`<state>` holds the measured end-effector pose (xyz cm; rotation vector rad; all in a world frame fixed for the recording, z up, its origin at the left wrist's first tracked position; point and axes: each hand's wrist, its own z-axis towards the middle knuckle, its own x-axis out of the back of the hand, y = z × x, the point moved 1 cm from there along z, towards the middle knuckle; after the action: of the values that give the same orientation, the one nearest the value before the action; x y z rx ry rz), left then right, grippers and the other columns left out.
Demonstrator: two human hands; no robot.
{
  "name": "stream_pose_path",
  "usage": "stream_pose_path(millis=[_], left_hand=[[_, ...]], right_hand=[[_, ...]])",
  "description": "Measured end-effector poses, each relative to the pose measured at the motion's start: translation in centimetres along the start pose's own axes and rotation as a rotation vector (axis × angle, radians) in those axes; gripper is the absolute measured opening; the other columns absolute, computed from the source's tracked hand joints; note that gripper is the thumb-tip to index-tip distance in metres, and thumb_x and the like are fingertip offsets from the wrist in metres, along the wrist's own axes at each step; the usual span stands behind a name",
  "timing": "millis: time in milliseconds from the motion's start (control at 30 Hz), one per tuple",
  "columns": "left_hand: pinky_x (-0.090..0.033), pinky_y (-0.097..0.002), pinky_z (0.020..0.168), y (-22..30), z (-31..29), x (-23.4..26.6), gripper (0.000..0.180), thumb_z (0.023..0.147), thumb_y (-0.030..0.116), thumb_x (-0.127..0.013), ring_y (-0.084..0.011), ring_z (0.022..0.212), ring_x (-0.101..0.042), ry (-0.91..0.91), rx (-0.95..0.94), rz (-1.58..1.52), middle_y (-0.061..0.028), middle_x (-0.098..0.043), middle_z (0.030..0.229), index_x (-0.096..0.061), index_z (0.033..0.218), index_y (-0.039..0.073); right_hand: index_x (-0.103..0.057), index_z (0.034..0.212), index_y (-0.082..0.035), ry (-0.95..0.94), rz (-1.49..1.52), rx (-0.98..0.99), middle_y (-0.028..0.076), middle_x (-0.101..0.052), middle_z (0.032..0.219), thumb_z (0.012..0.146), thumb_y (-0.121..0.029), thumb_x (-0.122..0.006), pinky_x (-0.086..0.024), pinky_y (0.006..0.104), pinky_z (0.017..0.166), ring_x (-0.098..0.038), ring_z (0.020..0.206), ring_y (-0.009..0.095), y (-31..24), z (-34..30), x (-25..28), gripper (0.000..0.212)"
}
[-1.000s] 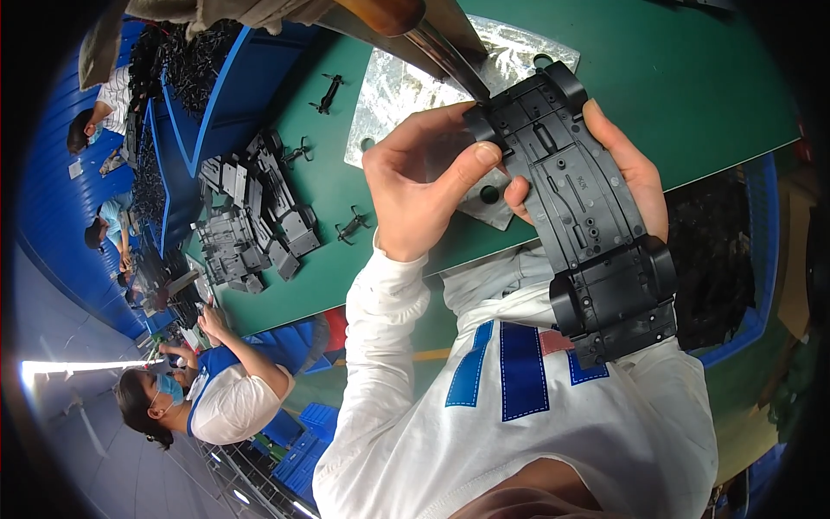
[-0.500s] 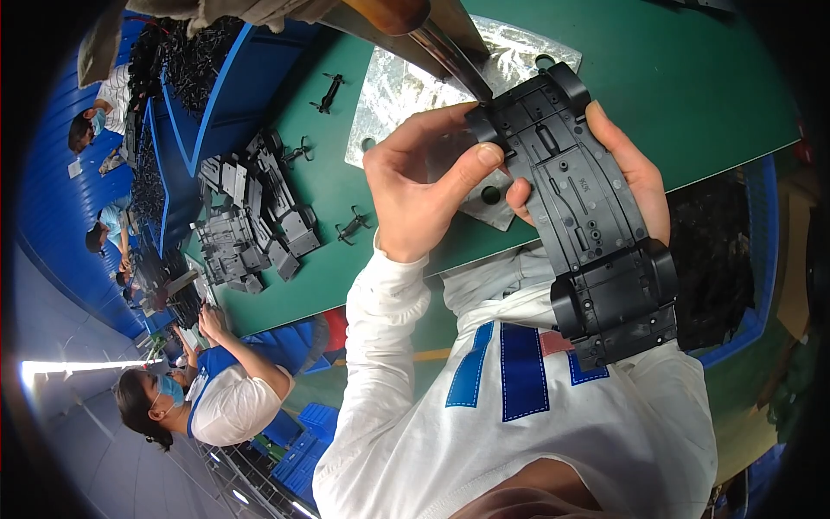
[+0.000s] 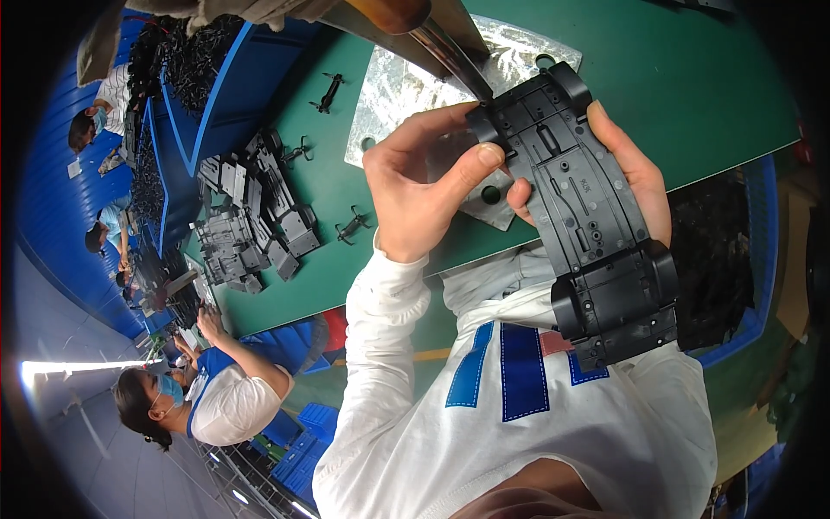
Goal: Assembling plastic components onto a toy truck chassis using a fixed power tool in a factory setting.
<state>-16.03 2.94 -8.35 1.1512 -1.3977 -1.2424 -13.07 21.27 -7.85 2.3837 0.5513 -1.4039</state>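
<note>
Between my hands is a long black plastic toy-car chassis (image 3: pixel 577 203), tilted, with wheel arches at both ends and raised ribs and holes along its face. My left hand (image 3: pixel 424 177) pinches its far left corner between thumb and fingers. Along the right edge, my right hand (image 3: pixel 635 169) grips it, with most of the palm hidden behind the chassis; a fingertip shows at its left side. The tip of a metal rod with an orange-brown upper part (image 3: pixel 445 56) meets the far left corner of the chassis, near my left fingers.
A shiny metal plate (image 3: pixel 393 95) lies on the green table (image 3: pixel 674 95). To the left are a pile of black plastic parts (image 3: pixel 246 216), several small black axle-like pieces (image 3: pixel 352 225) and blue bins (image 3: pixel 220 95). A masked co-worker (image 3: pixel 233 398) works at the table's left end.
My hands and the chassis stay almost still against the rod tip. At the left, the co-worker's hands have shifted slightly.
</note>
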Motion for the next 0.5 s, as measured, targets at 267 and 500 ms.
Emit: stream_pose_path(millis=[267,500], left_hand=[[-0.052,-0.0327,0.089,-0.26,0.04,0.12,0.037,0.078,0.006,-0.083,-0.0177,0.090,-0.067,0.006,0.045,-0.034,-0.0144,-0.073,0.098,-0.068,0.108,-0.010],[-0.051,-0.0323,0.089,-0.22,0.03,0.17,0.038,0.078,0.006,-0.083,-0.0176,0.092,-0.067,0.011,0.020,0.000,-0.0145,-0.073,0.099,-0.068,0.109,-0.010]], right_hand=[[-0.059,0.122,0.003,-0.065,-0.027,-0.016,0.018,-0.071,0.104,0.106,-0.036,-0.040,-0.061,0.0389,0.076,-0.072,0.079,0.031,-0.24,0.12,0.34,0.046],[-0.059,0.122,0.003,-0.070,-0.033,-0.023,0.017,-0.071,0.103,0.106,-0.037,-0.039,-0.061,0.0382,0.076,-0.072,0.079,0.031,-0.28,0.04,0.25,0.047]])
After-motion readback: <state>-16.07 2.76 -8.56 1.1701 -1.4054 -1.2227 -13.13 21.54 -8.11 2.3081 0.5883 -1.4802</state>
